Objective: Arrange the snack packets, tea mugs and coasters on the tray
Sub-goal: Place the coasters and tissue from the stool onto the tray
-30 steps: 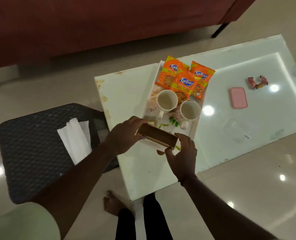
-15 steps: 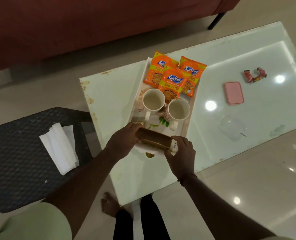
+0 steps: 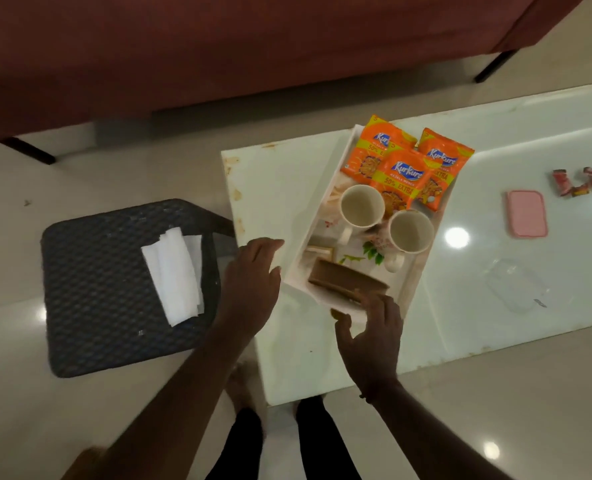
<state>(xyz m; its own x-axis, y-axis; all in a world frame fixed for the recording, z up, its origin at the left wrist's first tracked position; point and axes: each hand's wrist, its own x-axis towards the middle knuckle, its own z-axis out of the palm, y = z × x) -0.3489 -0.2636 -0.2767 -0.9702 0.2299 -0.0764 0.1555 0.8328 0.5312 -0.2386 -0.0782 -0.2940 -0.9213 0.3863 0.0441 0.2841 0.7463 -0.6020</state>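
Observation:
A white floral tray (image 3: pixel 296 268) lies on the white glass table (image 3: pixel 277 188). At its far end sit three orange snack packets (image 3: pixel 403 169). Two empty white mugs stand side by side in the middle, one on the left (image 3: pixel 362 206) and one on the right (image 3: pixel 410 232). A brown coaster holder (image 3: pixel 343 280) rests at the tray's near end. My left hand (image 3: pixel 251 282) hovers beside the tray's left edge, fingers apart and empty. My right hand (image 3: pixel 370 334) is at the near end, fingertips by the holder, fingers spread.
A dark woven stool (image 3: pixel 114 289) with folded white napkins (image 3: pixel 175 278) stands left of the table. A pink lid (image 3: pixel 526 213), red candy wrappers (image 3: pixel 576 181) and a clear container (image 3: pixel 516 285) lie on the table's right side. A maroon sofa (image 3: pixel 218 46) is beyond.
Both hands held the brown coaster holder above the tray's near end; it now rests on the tray and both hands have let go and drawn back.

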